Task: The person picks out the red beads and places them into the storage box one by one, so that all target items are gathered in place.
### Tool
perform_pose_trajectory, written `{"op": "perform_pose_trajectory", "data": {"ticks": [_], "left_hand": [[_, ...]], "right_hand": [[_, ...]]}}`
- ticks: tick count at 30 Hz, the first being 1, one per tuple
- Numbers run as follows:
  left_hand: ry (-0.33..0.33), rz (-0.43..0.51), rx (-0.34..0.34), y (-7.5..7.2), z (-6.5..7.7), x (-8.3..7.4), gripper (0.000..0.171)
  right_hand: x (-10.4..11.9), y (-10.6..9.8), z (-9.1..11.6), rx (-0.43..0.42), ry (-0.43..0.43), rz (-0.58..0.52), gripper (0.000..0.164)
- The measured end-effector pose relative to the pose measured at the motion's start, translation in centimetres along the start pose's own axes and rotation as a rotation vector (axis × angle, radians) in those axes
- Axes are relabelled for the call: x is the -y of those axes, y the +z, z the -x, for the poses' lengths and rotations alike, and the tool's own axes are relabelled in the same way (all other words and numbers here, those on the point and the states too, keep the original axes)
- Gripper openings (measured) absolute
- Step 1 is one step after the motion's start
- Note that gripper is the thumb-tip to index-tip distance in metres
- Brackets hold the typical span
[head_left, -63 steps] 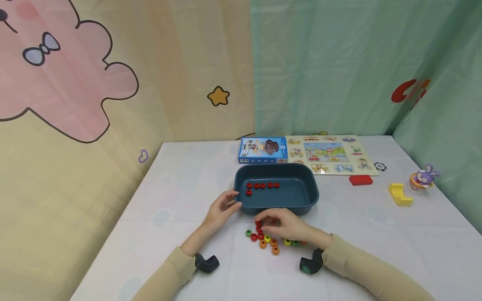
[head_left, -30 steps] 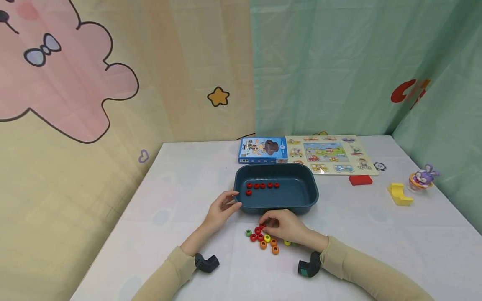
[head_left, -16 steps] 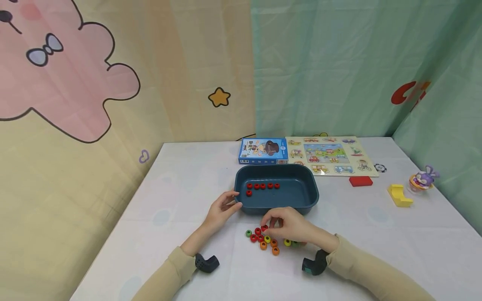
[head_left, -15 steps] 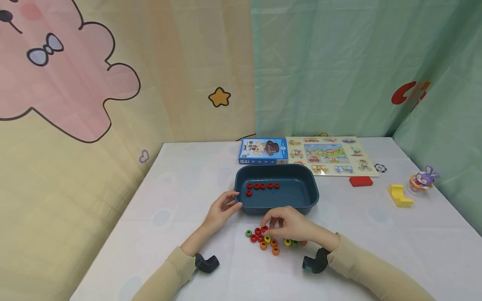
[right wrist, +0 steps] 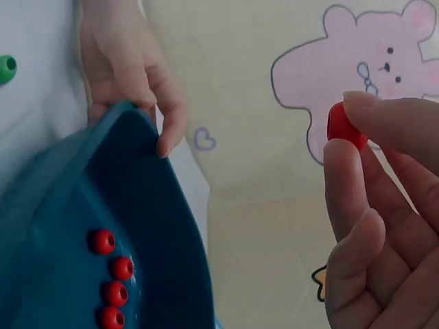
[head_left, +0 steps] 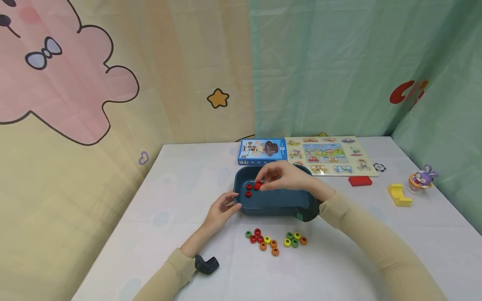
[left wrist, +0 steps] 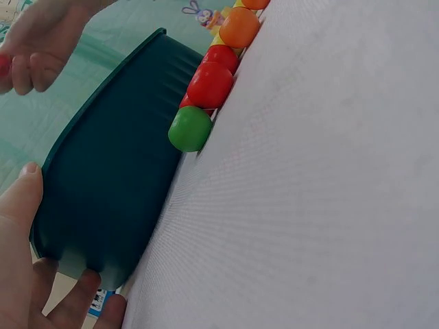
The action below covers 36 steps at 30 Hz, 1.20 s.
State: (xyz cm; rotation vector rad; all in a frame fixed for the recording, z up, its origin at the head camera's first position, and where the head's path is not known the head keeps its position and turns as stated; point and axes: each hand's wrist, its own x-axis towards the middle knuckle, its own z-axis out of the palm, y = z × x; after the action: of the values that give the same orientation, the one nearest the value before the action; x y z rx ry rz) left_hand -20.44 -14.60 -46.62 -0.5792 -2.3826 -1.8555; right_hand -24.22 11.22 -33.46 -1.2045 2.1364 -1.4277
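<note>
My right hand (head_left: 284, 175) is over the dark blue plastic tub (head_left: 271, 207), pinching a red bead (right wrist: 346, 127) between thumb and fingertips. Inside the tub lie several red beads (right wrist: 116, 293) in a row, partly hidden by that hand in the head view, with one red bead (head_left: 248, 194) below the row's left end. My left hand (head_left: 222, 209) holds the tub's near left corner, thumb at the rim and fingers around the end wall. On the table in front of the tub are loose red beads (head_left: 253, 238), orange beads (head_left: 275, 251), yellow beads (head_left: 287, 242) and green beads (head_left: 295, 243).
Behind the tub lie a blue picture box (head_left: 262, 151) and a wooden puzzle board (head_left: 331, 155). To the right are a red block (head_left: 360, 181), a yellow block (head_left: 400, 195) and a purple rabbit toy (head_left: 422, 177). Curtains (head_left: 324, 67) hang along the back and sides.
My right hand has lifted a red bead from the loose group and moved forward over the tub, uncovering the right-hand beads on the table. My left hand has stayed at the tub's corner.
</note>
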Motion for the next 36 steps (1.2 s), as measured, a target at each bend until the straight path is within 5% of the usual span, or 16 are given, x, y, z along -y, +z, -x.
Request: {"op": "perform_pose_trajectory", "data": {"ticks": [7, 17, 32, 36], "left_hand": [[0.000, 0.010, 0.001, 0.0, 0.1, -0.1, 0.034], [0.014, 0.009, 0.056, 0.1, 0.6, -2.8, 0.039], [0.004, 0.004, 0.056, -0.1, 0.5, -2.9, 0.040], [0.007, 0.026, 0.046, -0.1, 0.3, -1.7, 0.040]], "right_hand": [[-4.0, -1.6, -3.4, -0.020, 0.186, -0.120, 0.030], [-8.2, -0.3, -5.0, 0.064, 0.287, 0.065, 0.030], [-9.6, 0.3, -5.8, 0.171, 0.218, 0.253, 0.021], [-10.0, 0.6, -5.8, 0.157, 0.203, 0.306, 0.018]]}}
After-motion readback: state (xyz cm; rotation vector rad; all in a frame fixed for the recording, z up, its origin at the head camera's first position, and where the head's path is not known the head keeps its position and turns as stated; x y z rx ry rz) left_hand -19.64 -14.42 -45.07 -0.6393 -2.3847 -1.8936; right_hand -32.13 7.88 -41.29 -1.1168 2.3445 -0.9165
